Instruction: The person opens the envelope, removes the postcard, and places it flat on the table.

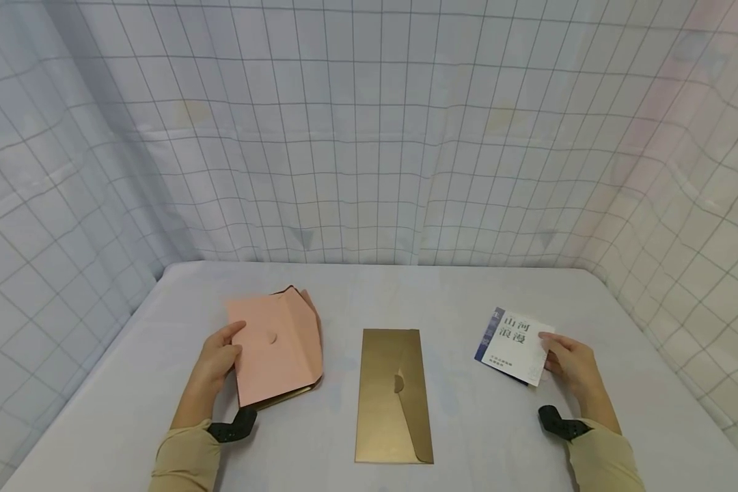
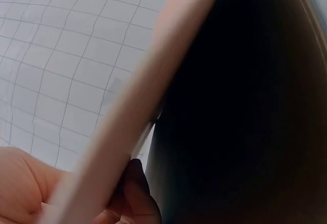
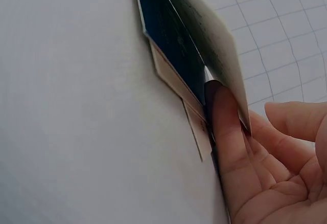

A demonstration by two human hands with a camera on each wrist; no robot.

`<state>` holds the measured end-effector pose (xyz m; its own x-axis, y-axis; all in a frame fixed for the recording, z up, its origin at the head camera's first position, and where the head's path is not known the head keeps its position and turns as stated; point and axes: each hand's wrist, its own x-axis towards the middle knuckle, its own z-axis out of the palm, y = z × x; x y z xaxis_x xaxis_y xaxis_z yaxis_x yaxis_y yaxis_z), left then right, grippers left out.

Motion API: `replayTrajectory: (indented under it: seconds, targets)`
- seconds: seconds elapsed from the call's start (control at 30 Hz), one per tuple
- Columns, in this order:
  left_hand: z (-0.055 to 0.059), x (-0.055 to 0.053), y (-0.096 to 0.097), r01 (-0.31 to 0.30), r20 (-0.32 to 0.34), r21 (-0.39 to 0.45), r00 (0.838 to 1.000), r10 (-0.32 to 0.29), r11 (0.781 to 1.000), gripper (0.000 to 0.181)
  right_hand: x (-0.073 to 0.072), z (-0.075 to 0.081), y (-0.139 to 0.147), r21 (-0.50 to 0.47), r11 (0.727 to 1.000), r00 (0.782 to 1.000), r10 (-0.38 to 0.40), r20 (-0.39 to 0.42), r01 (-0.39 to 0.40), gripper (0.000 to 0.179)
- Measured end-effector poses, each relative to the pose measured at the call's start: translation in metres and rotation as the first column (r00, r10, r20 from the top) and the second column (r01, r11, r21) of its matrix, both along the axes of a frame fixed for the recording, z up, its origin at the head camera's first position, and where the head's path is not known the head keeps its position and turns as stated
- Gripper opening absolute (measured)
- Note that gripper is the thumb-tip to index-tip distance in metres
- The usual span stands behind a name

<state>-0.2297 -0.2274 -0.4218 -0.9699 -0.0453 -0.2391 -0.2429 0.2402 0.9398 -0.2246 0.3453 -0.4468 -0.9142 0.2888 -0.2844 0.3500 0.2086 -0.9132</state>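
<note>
On the left in the head view, my left hand (image 1: 215,357) pinches the left edge of a pink envelope (image 1: 264,355) that has a small round tab. Other envelope layers, pink and gold-edged, stick out beneath it. From the left wrist view, the fingers (image 2: 137,196) curl around the edge of the envelope (image 2: 133,96), its underside in dark shadow. My right hand (image 1: 575,362) grips the right edge of a white card (image 1: 519,345) with a blue stripe and printed characters. Under it, the right wrist view shows a dark blue card (image 3: 166,35) and a pale card (image 3: 176,75).
Between the hands, a gold envelope (image 1: 384,403) with a tucked flap lies lengthwise on the white tabletop (image 1: 455,301). White checked curtains (image 1: 369,137) surround the back and both sides of the table. Dark wrist straps (image 1: 236,425) sit at both sleeves.
</note>
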Motion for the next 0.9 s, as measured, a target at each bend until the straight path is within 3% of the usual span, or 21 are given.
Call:
replayTrajectory:
  seconds: [0.2, 0.37, 0.63, 0.77, 0.9]
  targets:
    - [0.003, -0.001, 0.000, 0.031, 0.020, -0.018, 0.999, -0.031, 0.999, 0.060, 0.002, 0.006, 0.000, 0.022, 1.000, 1.000, 0.011, 0.028, -0.011, 0.052]
    - [0.008, 0.002, -0.001, 0.082, 0.021, -0.102, 0.997, -0.080, 0.991, 0.061, 0.003, 0.008, 0.004, 0.033, 0.999, 0.999, 0.017, 0.034, -0.018, 0.053]
    - [0.017, 0.005, 0.003, 0.125, 0.051, -0.327, 0.992, -0.115, 0.937, 0.062, 0.005, 0.011, 0.008, 0.016, 0.999, 0.999, 0.033, 0.007, -0.034, 0.057]
    - [0.021, 0.007, 0.006, 0.135, 0.069, -0.383, 0.991, -0.118, 0.914, 0.064, 0.006, 0.013, 0.011, 0.020, 0.999, 0.999, 0.045, -0.001, -0.045, 0.056]
    - [0.023, 0.008, 0.006, 0.148, 0.076, -0.396, 0.989, -0.128, 0.906, 0.064, 0.007, 0.014, 0.013, 0.014, 0.999, 0.999, 0.039, 0.006, -0.039, 0.058]
